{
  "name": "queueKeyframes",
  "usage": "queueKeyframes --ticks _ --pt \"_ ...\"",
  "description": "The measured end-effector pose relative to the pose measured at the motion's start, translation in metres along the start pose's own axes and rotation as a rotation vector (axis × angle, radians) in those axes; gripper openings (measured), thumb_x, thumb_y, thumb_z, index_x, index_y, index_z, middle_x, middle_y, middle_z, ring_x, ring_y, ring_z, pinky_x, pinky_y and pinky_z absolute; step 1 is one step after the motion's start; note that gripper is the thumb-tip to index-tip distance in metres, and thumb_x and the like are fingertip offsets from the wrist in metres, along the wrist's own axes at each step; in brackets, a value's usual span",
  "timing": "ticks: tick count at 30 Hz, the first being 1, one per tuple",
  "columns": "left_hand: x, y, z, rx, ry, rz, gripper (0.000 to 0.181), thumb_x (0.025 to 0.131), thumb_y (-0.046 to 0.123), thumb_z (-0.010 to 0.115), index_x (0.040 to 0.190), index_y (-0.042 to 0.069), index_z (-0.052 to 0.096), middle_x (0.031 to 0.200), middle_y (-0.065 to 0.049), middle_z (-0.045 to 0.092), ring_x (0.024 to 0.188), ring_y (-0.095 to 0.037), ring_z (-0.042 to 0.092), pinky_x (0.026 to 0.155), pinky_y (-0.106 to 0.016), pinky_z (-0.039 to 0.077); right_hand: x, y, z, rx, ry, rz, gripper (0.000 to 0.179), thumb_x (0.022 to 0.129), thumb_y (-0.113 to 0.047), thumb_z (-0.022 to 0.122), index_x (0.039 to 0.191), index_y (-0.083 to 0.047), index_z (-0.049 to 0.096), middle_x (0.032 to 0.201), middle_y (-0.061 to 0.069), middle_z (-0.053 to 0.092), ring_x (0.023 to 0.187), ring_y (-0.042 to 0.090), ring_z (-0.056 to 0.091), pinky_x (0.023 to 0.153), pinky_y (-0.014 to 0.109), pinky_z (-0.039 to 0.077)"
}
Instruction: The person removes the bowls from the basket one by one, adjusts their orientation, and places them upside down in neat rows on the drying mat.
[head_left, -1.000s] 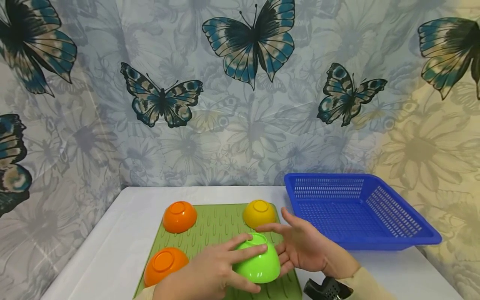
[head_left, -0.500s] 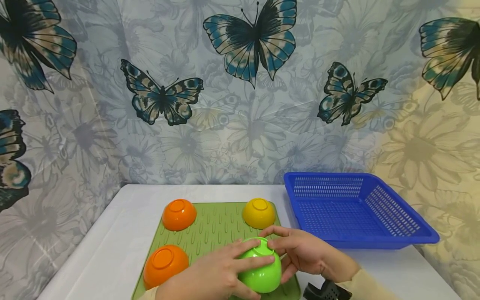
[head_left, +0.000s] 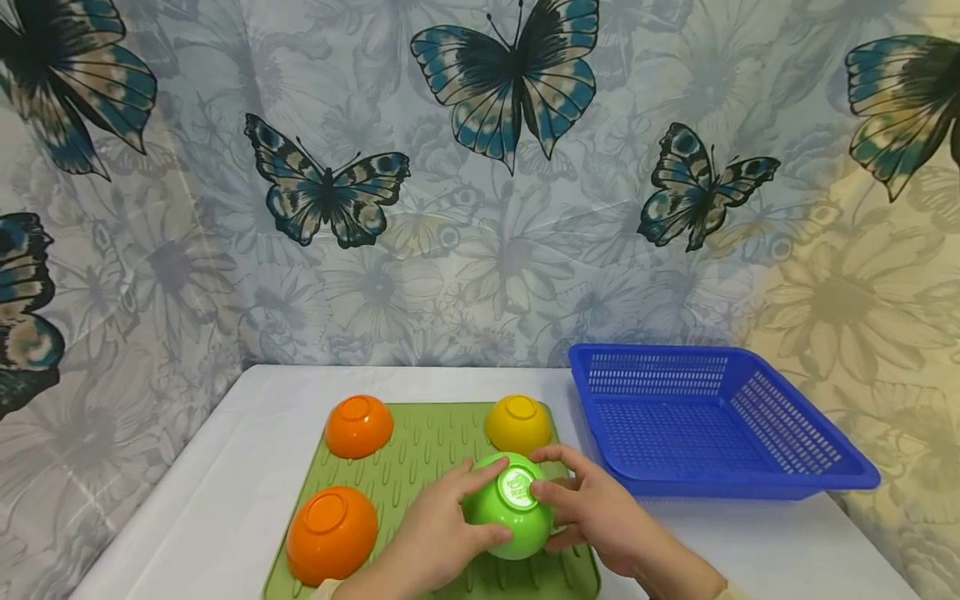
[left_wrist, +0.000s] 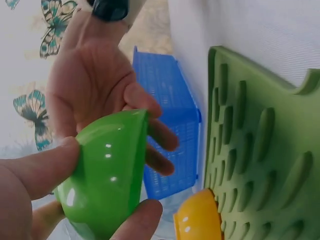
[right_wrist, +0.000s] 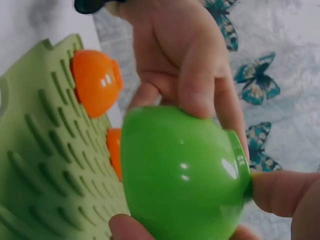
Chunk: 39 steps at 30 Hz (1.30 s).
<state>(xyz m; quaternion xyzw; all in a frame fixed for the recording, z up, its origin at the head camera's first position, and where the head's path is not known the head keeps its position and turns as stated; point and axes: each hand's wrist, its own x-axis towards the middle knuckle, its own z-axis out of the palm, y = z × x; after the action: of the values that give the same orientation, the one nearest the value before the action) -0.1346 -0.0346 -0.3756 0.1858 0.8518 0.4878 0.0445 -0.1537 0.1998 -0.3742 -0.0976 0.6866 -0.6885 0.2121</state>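
Note:
A green bowl (head_left: 498, 523) is held over the front right part of a green ridged mat (head_left: 442, 446), base turned up and tilted toward the head camera. My left hand (head_left: 442, 525) grips its left side, thumb low and fingers at the upper side. With thumb on the foot ring and fingers at the far right side, my right hand (head_left: 611, 521) holds it too. In the right wrist view, the bowl (right_wrist: 175, 175) hangs between both hands, apart from the mat (right_wrist: 40, 150). Its inside is hidden.
Two upturned orange bowls, one far left (head_left: 358, 427) and one near left (head_left: 332, 537), rest on the mat. Behind the green bowl sits an upturned yellow bowl (head_left: 517, 425). A blue basket (head_left: 723, 483) stands on the white table (head_left: 187, 500) at the right, before a butterfly-print cloth.
My right hand has come in from beside the green bowl and now holds it. The bowl has tilted so its base faces the head camera. The other bowls stay put.

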Motion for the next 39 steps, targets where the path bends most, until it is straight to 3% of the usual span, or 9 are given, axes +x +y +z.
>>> queueKeyframes --ticks 5,8,12,18,22,27,29,33,39 --pt "0.011 -0.007 0.003 -0.004 0.025 -0.002 0.068 0.074 0.029 0.089 0.137 0.033 0.063 0.141 -0.024 0.051 0.130 -0.043 0.046 0.100 -0.062 0.039 -0.001 0.008 0.000 -0.010 0.019 -0.027 0.067 0.090 -0.010 0.074 0.146 -0.003 0.038 0.149 0.029 0.034 0.108 0.037 0.063 0.078 0.051 0.057" --pt "0.018 -0.012 0.007 -0.029 0.015 -0.009 0.068 0.072 0.025 0.090 0.135 0.032 0.064 0.136 -0.011 0.059 0.127 -0.033 0.051 0.100 -0.055 0.042 -0.001 0.014 -0.004 -0.020 0.019 -0.027 0.076 0.082 -0.002 0.078 0.147 -0.002 0.039 0.156 0.029 0.021 0.117 0.038 0.058 0.081 0.049 0.056" --pt "0.027 -0.019 0.014 -0.063 -0.013 -0.034 0.069 0.070 0.020 0.091 0.133 0.031 0.066 0.132 -0.001 0.063 0.118 -0.027 0.057 0.097 -0.051 0.045 0.003 0.025 -0.013 -0.030 0.042 -0.024 0.078 0.078 0.001 0.080 0.146 -0.002 0.043 0.154 0.029 0.024 0.116 0.038 0.058 0.079 0.049 0.056" --pt "0.040 -0.034 0.024 -0.117 -0.063 -0.091 0.068 0.065 0.012 0.093 0.126 0.031 0.069 0.130 -0.002 0.063 0.118 -0.031 0.055 0.098 -0.057 0.042 0.007 0.047 -0.031 0.037 0.035 -0.005 0.075 0.079 0.004 0.077 0.144 0.006 0.041 0.150 0.029 0.026 0.097 0.038 0.065 0.076 0.054 0.056" --pt "0.046 -0.042 0.029 -0.118 -0.093 -0.111 0.068 0.063 0.010 0.093 0.124 0.029 0.070 0.129 0.001 0.064 0.121 -0.030 0.054 0.099 -0.054 0.043 0.009 0.057 -0.039 0.079 0.011 0.031 0.073 0.080 0.005 0.077 0.143 0.006 0.041 0.150 0.029 0.023 0.092 0.036 0.065 0.075 0.054 0.057" --pt "0.051 -0.044 0.034 -0.105 -0.119 -0.133 0.068 0.062 0.011 0.094 0.124 0.026 0.070 0.133 0.004 0.062 0.109 -0.024 0.059 0.083 -0.043 0.053 0.012 0.064 -0.046 0.075 0.014 0.054 0.071 0.080 0.005 0.077 0.143 0.004 0.043 0.151 0.028 0.022 0.089 0.035 0.065 0.073 0.053 0.057" --pt "0.052 -0.044 0.035 -0.086 -0.125 -0.140 0.068 0.062 0.012 0.095 0.124 0.025 0.070 0.132 0.003 0.062 0.109 -0.026 0.059 0.084 -0.044 0.053 0.013 0.065 -0.048 0.071 0.017 0.061 0.071 0.080 0.005 0.077 0.143 0.004 0.044 0.151 0.029 0.021 0.086 0.034 0.065 0.072 0.052 0.057" --pt "0.055 -0.043 0.035 -0.045 -0.125 -0.142 0.071 0.060 0.013 0.095 0.125 0.023 0.070 0.129 0.001 0.064 0.123 -0.032 0.054 0.100 -0.052 0.043 0.015 0.066 -0.048 0.070 0.022 0.069 0.071 0.080 0.005 0.078 0.143 0.004 0.044 0.152 0.031 0.018 0.082 0.035 0.066 0.070 0.052 0.058" --pt "0.057 -0.042 0.035 -0.019 -0.101 -0.141 0.075 0.057 0.010 0.095 0.127 0.021 0.070 0.128 0.000 0.065 0.124 -0.033 0.053 0.101 -0.053 0.042 0.019 0.065 -0.046 0.067 0.037 0.060 0.072 0.079 0.007 0.077 0.142 0.003 0.045 0.152 0.033 0.015 0.083 0.038 0.066 0.068 0.054 0.058"
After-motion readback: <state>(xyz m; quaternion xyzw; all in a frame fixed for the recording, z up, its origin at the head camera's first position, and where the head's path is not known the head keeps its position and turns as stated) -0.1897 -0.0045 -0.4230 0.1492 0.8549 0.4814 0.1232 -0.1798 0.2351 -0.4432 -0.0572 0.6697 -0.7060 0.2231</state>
